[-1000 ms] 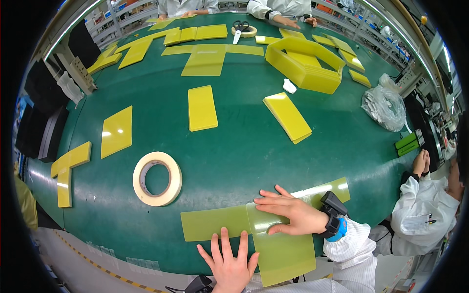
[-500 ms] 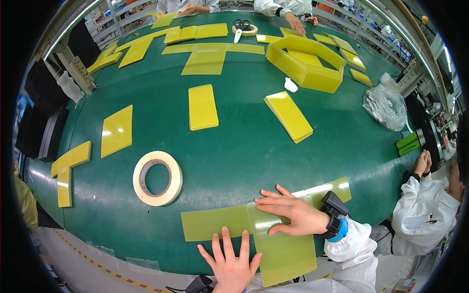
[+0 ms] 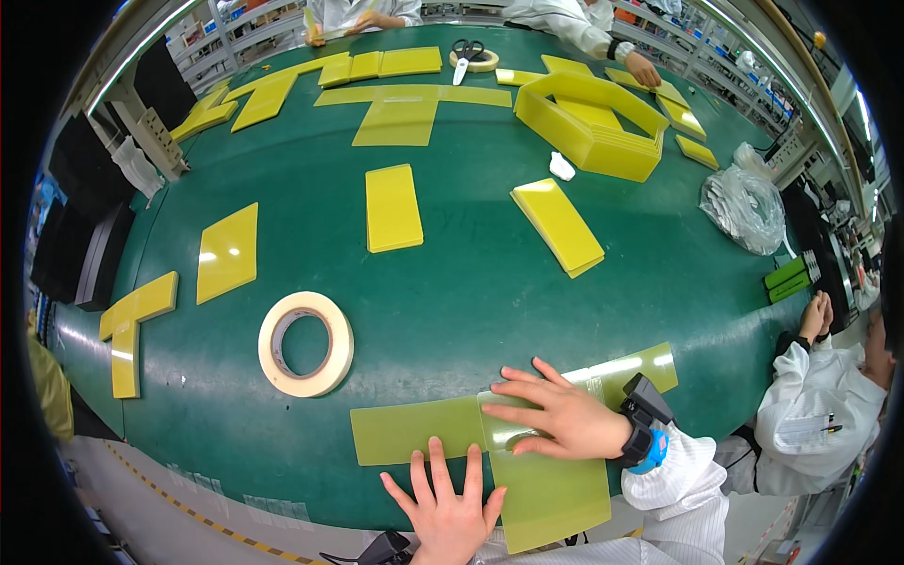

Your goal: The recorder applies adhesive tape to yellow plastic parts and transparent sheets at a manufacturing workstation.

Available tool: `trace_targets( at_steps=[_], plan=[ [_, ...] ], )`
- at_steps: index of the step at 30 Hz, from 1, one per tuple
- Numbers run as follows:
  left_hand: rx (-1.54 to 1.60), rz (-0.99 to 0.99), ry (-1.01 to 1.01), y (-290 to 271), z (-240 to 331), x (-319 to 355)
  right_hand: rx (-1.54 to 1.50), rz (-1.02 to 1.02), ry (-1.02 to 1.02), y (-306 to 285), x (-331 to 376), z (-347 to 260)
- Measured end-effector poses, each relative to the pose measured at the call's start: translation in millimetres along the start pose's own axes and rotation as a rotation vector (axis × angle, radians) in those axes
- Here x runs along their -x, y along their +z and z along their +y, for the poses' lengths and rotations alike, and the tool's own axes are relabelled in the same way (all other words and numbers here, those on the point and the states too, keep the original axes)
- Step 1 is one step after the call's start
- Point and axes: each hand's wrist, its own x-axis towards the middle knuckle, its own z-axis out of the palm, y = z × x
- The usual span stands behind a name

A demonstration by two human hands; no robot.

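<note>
A translucent yellow-green T-shaped sheet lies at the table's near edge, its lower part reaching past that edge. My right hand rests flat on its middle, where the crossbar meets the lower panel, fingers spread toward the left. At the lower edge of the crossbar's left panel, my left hand lies with fingertips on the sheet, fingers apart. Neither hand grips anything. A roll of cream tape lies on the table to the left of the sheet.
Stacks of yellow sheets lie across the green table. Farther off stand a yellow hexagonal frame and scissors on another tape roll. A clear plastic bag lies at right. Co-workers' hands are at the far edge.
My right hand has shifted very slightly on the sheet; my left hand stays put. At the far side, a co-worker's hand has moved right toward the stacked yellow sheets.
</note>
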Motion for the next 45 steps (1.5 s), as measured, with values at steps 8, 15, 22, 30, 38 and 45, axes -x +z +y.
trace_targets(
  at_steps=[8, 15, 22, 30, 38, 45],
  plan=[
    [0.032, -0.015, -0.015, -2.0, 0.3, -1.0, 0.258, -0.012, 0.008, 5.0, -5.9, -9.6],
    [-0.04, -0.028, 0.009, -0.2, -0.3, -0.4, 0.308, -0.003, -0.004, 8.8, -6.2, -8.9],
    [0.031, -0.009, -0.01, -0.3, 1.6, -0.4, 0.289, -0.017, -0.033, 10.3, -3.6, -5.5],
    [0.04, -0.004, -0.015, -2.9, 1.2, -3.8, 0.316, -0.023, -0.055, 9.6, -4.4, -6.7],
    [0.057, 0.019, -0.017, -2.9, -5.9, 0.6, 0.328, -0.057, -0.044, 6.8, -8.0, -11.2],
    [0.39, 0.231, 0.107, -29.1, -52.8, 59.6, 0.384, -0.038, -0.047, 6.9, -5.1, -14.3]
  ],
)
